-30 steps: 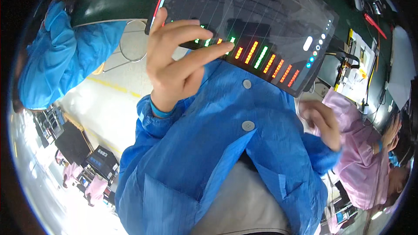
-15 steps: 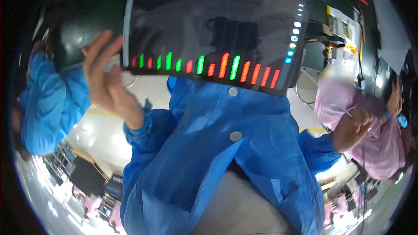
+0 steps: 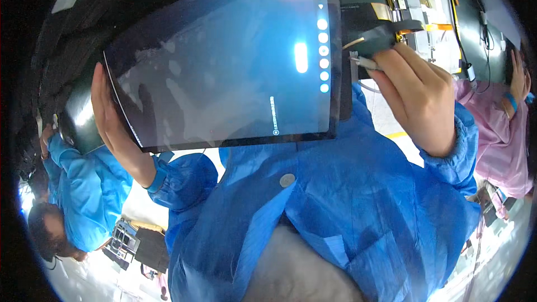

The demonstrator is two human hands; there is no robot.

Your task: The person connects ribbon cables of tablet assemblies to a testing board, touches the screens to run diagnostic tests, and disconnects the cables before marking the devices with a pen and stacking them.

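Observation:
A large flat touchscreen (image 3: pixel 218 72) with a black frame fills the upper middle, tilted. It is lit blue and grey, with white round icons along its right side and an orange square at the top. My left hand (image 3: pixel 114 126) grips its left edge, fingers stretched along the rim; the thumb is hidden. At the right edge my right hand (image 3: pixel 417 95) is closed, pinching a pale cable plug (image 3: pixel 366 64) between thumb and fingers. The plug's tip is close to the screen's side; I cannot tell whether it touches.
A dark cable loop (image 3: pixel 407 27) lies just beyond my right hand. Farther right is a yellow-edged fixture (image 3: pixel 419 0) on the dark green bench, with black cables (image 3: pixel 485 28) beside it. A person in light blue (image 3: pixel 84 190) is at the left, another in pink (image 3: pixel 498 128) at the right.
My left hand has come onto the screen's left edge. My right hand has moved up to its right side, now with a cable plug. Red and green bars gave way to a blue-grey display.

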